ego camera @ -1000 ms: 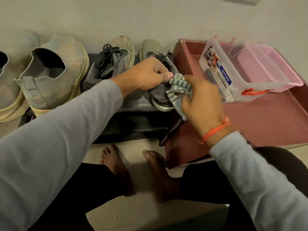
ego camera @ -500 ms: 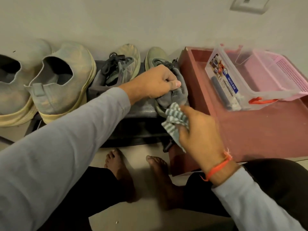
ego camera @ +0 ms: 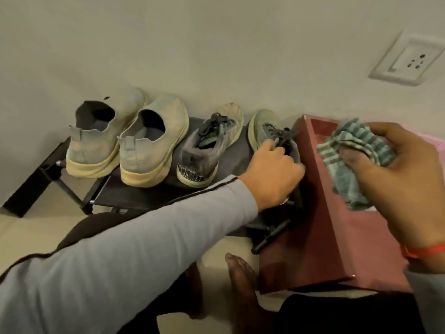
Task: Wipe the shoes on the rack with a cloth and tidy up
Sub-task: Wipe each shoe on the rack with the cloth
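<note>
- Left hand (ego camera: 274,174), reaching out of a grey sleeve (ego camera: 125,256), curls its fingers over the heel end of a dark grey lace-up sneaker (ego camera: 269,133) and grips it where it sits at the right end of the rack.
- Right hand (ego camera: 404,186) is raised over the red tray and pinches a bunched green-and-white striped cloth (ego camera: 354,160); the cloth hangs from the fingers, apart from every shoe.
- The low black fabric shoe rack (ego camera: 134,201) stands against a pale wall (ego camera: 216,44), with all four shoes on it, toes toward the wall.
- The matching grey lace-up sneaker (ego camera: 204,150) sits just left of the gripped one, heel toward the camera.
- Two pale blue-grey knit slip-on shoes with cream soles, one (ego camera: 151,141) and the other (ego camera: 101,133), stand side by side at the left end of the rack.
- A dark red rectangular tray (ego camera: 313,232) lies just right of the rack, touching its end.
- A white wall socket (ego camera: 409,61) is set in the wall at upper right.
- An orange thread band (ego camera: 423,250) circles the right wrist.
- Bare toes (ego camera: 238,268) rest on the light floor below the rack.
</note>
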